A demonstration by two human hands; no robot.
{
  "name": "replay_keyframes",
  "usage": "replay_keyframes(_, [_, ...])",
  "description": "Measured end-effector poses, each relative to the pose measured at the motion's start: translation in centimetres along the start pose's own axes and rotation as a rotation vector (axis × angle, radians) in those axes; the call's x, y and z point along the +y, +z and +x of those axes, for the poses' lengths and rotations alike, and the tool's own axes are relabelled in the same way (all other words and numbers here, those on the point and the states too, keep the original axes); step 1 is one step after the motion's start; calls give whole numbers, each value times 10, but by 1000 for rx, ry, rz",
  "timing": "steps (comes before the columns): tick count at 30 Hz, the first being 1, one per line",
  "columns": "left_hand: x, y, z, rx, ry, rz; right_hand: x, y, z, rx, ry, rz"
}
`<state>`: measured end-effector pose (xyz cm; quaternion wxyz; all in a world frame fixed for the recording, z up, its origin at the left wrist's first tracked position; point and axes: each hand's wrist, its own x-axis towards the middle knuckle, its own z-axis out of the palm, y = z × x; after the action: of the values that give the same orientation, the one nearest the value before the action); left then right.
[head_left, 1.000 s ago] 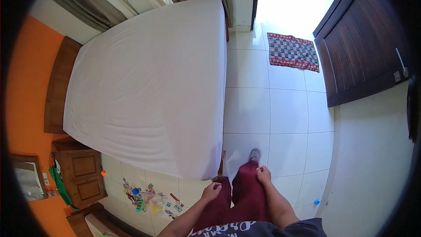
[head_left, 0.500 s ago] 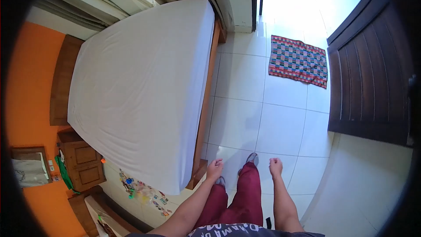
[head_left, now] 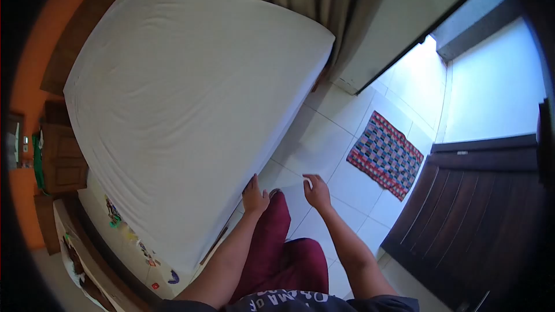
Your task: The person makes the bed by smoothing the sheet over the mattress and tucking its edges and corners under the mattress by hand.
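Note:
Close in front of my body, my left hand [head_left: 255, 196] is held at the edge of a large bed with a white fitted sheet [head_left: 191, 98]. Its fingers are stretched out and hold nothing; whether they touch the mattress side I cannot tell. My right hand [head_left: 316, 190] hovers over the tiled floor [head_left: 312, 138], its fingers apart and slightly bent, with nothing in it. The sheet lies over the mattress with wrinkles on its left side. Below my hands are my legs in dark red trousers [head_left: 269, 237], one knee forward beside the bed.
A checkered mat [head_left: 386, 155] lies on the floor near a dark wooden door [head_left: 468, 208]. Curtains [head_left: 324, 0] hang behind the bed. A wooden cabinet [head_left: 65, 162] stands at left, and small toys [head_left: 113, 214] are scattered on the floor beyond the bed's near side.
My view has turned left toward the bed, and the bed is nearer. My left hand has come up to its edge. Both hands have gone from curled fingers to fingers apart.

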<state>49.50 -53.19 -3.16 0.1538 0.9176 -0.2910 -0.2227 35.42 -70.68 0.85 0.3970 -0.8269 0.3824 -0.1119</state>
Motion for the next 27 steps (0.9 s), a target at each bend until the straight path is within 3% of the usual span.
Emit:
replay_keyframes(3, [28,13,40,-47,-90,37,18,0,101,-61,-191,-144])
replay_keyframes(8, [66,19,55,-38,-218,85,43,-15,243,-176,-300,-359])
replay_keyframes(14, [79,44,88,-27,-431,80,78,-12,364,-123,-618,-562])
replay_keyframes(16, [89,54,88,90,-464,140,86,-22,382,-341,-699,-695])
replay_keyframes(20, [105,54,114,115,-623,109,99,-22,409,-409,-859,-666])
replay_keyframes(22, [110,51,129,83,-725,78,90,-21,415,-608,-692,-693])
replay_keyframes(27, [111,89,139,113,-864,72,97,-21,419,-584,-721,-655])
